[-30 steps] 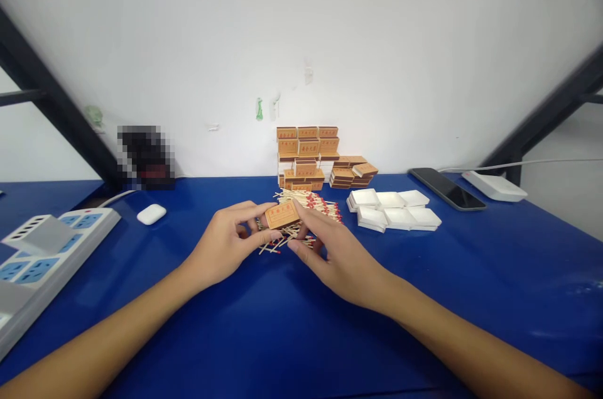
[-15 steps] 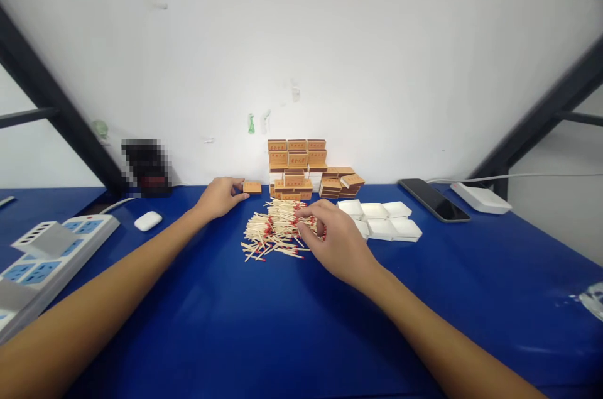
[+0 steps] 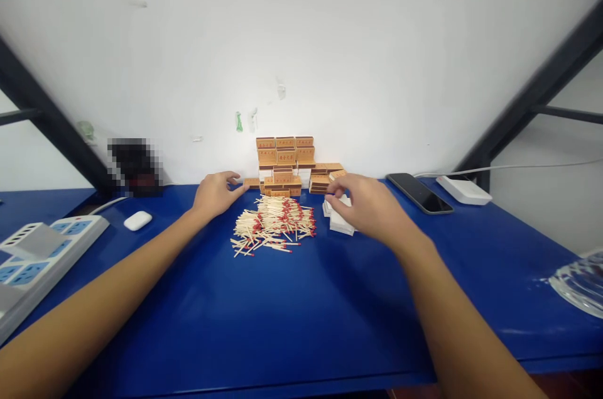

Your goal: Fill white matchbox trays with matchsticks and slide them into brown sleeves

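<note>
My left hand lies on the blue table at the back, fingertips touching a single orange matchbox beside the stack of orange matchboxes against the wall. Its fingers are loosely curled and hold nothing. In front lies a pile of red-tipped matches. My right hand hovers over the white inner trays, fingers bent downward onto them, hiding most of the trays. I cannot see whether it grips one.
A black phone and a white adapter lie at the back right. A white earbud case and a power strip are at the left. Clear plastic sits at the right edge. Dark metal struts rise on both sides.
My hands parted from the matchbox held over the matches. The left set the box down beside the stack and stays there. The right moved from the matches to the white trays.
</note>
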A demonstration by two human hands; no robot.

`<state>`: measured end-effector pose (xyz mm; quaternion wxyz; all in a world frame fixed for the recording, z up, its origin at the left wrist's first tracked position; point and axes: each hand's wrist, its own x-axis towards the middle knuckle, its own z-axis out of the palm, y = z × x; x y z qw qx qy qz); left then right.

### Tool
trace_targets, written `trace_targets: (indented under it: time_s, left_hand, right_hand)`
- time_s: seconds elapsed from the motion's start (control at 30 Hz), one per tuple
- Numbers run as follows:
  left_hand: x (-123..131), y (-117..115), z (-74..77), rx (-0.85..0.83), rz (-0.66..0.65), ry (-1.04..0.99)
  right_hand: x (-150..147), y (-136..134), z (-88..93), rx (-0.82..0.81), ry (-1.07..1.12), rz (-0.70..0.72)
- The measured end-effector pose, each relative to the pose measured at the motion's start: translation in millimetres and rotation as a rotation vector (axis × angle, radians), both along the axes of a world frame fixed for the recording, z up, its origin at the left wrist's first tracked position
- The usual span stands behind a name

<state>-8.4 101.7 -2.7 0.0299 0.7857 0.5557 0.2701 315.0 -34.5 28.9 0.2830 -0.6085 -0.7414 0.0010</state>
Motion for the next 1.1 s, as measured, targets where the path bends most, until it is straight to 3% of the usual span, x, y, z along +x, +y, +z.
trace_targets:
  time_s: [0.13, 0.33, 0.5, 0.73, 0.97, 1.1]
  left_hand:
    - [-16, -36, 16.5, 0.066, -0.037, 0.020]
    - [-23, -86, 17.3, 0.061, -0.245, -0.107]
    - [-16, -107, 17.4, 0.113, -0.447, -0.151]
    - [-7, -127, 0.8, 0.187, -0.665, -0.063]
    - [2, -143, -8.0, 0.085, -0.659, 0.028]
    - [-2, -142, -3.1, 0.004, -0.621, 0.154]
  right_hand:
    - [34, -2, 6.9, -0.343, -0.071, 0.027]
    - [30, -2, 0.8, -0.481, -0.129, -0.051]
    - [24, -3, 0.5, -0.458, -0.125, 0.002]
    - [-13, -19, 7.8, -0.349, -0.033, 0.250]
    - [-80, -43, -13.7, -0.428, 0.073, 0.545]
    - [-88, -42, -15.4, -0.399, 0.128, 0.565]
